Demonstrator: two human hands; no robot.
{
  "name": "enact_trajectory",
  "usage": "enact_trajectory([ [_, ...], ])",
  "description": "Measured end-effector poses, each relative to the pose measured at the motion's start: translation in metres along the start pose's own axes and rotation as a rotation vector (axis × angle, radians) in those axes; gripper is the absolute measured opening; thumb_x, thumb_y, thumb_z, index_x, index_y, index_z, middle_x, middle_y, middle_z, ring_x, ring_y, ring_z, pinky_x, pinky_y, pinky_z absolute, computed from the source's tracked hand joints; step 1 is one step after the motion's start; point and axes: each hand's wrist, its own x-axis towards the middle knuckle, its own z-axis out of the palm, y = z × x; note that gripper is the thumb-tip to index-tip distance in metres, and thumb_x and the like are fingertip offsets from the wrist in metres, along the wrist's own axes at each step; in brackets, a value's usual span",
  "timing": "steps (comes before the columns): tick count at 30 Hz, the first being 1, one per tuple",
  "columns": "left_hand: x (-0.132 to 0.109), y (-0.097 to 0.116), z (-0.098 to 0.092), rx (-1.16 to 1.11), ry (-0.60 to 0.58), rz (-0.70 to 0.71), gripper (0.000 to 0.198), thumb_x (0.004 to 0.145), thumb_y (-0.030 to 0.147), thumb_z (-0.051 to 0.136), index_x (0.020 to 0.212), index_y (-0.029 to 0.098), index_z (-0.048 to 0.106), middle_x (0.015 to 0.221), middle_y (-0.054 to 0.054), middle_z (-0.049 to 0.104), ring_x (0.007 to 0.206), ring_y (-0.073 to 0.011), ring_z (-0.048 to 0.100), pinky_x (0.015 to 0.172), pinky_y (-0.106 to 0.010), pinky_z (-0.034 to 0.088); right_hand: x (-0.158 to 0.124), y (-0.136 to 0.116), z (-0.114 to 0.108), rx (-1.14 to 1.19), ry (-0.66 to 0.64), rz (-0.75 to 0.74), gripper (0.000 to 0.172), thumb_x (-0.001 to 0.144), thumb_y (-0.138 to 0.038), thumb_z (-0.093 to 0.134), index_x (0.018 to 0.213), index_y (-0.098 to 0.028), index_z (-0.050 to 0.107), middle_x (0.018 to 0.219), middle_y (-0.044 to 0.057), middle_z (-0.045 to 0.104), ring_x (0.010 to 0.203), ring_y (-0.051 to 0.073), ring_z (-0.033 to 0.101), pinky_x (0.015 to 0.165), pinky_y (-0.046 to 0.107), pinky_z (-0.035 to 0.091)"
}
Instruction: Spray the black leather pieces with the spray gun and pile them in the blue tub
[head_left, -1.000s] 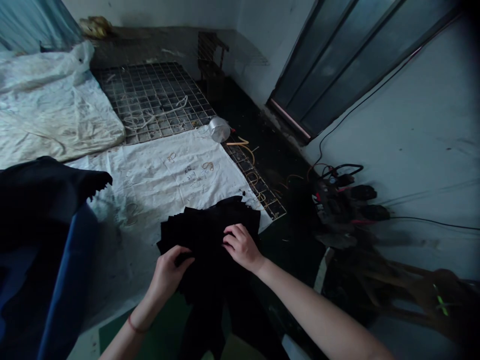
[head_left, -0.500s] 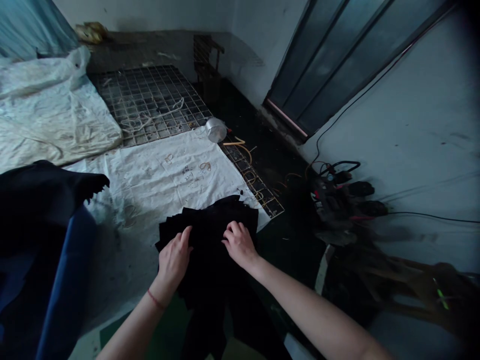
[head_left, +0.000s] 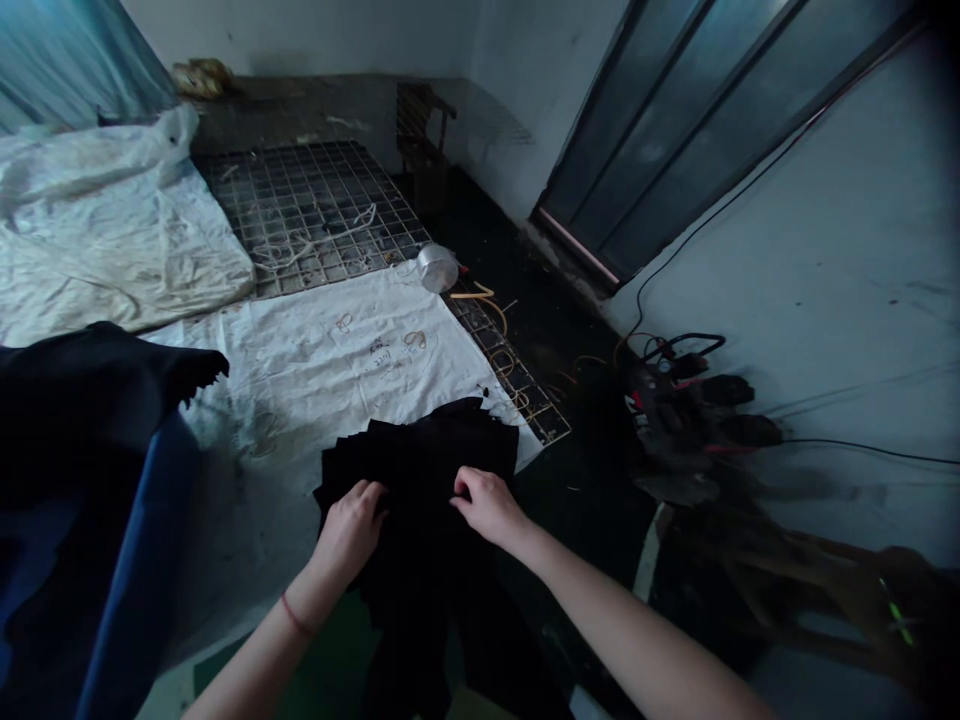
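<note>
Bare left hand (head_left: 349,530) & right hand (head_left: 491,508) curl over black, jagged-edged cloth pile (head_left: 424,455), pinch unclear; prob. soft, limp, best gripped nr. layered edges (head_left: 375,432).

Can make out dark handwritten lines (head_left: 380,354) on the wrinkled white cloth sheet (head_left: 296,350), too small to decipher; can see a red-and-white marking (head_left: 634,402) on the bulky black machine (head_left: 670,415), equally unreadable

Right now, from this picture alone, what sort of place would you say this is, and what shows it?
Probably a makeshift workshop, perhaps for sewing or fabric work: layered black cloth lies partly over a white sheet, and a dark machine stands near the wall.
</note>
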Motion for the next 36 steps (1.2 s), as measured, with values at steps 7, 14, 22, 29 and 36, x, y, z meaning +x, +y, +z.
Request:
enact_trajectory([
  [7, 0.008, 0.005, 0.010, -0.151, 0.119, -0.186, 0.034, 0.072, 0.013, 0.065, 0.104, 0.019, 0.057, 0.097, -0.005, 0.065, 0.084, -0.0194, 0.064, 0.073, -0.029, 0.048, 0.031, -0.009, -0.040, -0.141, -0.064, -0.095, 0.036, 0.079, -0.013, 0.063, 0.114, -0.022, 0.059, 0.109, 0.006, 0.066, 0.103, 0.020, 0.061, 0.088, 0.030, 0.042],
  [14, 0.020, 0.020, 0.004, 0.161, 0.102, -0.293, 0.036, 0.075, 0.021, 0.067, 0.107, 0.018, 0.054, 0.108, -0.009, 0.051, 0.075, -0.0172, 0.059, 0.065, -0.029, 0.044, 0.057, -0.021, -0.025, -0.489, -0.028, -0.121, 0.050, 0.082, -0.008, 0.057, 0.128, -0.022, 0.046, 0.099, 0.007, 0.064, 0.089, 0.021, 0.062, 0.080, 0.034, 0.040],
  [22, 0.004, 0.016, 0.014, -0.006, 0.156, -0.118, 0.016, 0.081, 0.015, 0.053, 0.094, 0.019, 0.058, 0.091, -0.006, 0.065, 0.088, -0.0212, 0.059, 0.081, -0.035, 0.044, 0.039, -0.008, -0.021, -0.507, 0.145, -0.310, 0.019, 0.088, -0.007, 0.045, 0.087, -0.017, 0.062, 0.107, 0.013, 0.058, 0.103, 0.026, 0.050, 0.090, 0.042, 0.037],
  [29, 0.021, -0.010, -0.012, -0.305, 0.154, -0.218, 0.034, 0.067, 0.025, 0.068, 0.099, 0.020, 0.061, 0.090, -0.003, 0.067, 0.085, -0.0212, 0.064, 0.078, -0.033, 0.050, 0.037, 0.006, -0.048, -0.160, -0.124, -0.210, 0.017, 0.080, -0.019, 0.064, 0.097, -0.020, 0.065, 0.095, 0.004, 0.062, 0.088, 0.018, 0.061, 0.079, 0.029, 0.044],
  [36, 0.040, -0.001, -0.002, -0.201, 0.371, -0.348, 0.078, 0.067, 0.021, 0.068, 0.137, 0.011, 0.033, 0.119, -0.017, 0.054, 0.109, -0.0286, 0.057, 0.088, -0.040, 0.050, 0.054, 0.004, -0.027, -0.256, 0.022, -0.088, 0.017, 0.080, -0.020, 0.069, 0.097, -0.019, 0.064, 0.103, 0.005, 0.057, 0.085, 0.017, 0.063, 0.075, 0.027, 0.048],
])
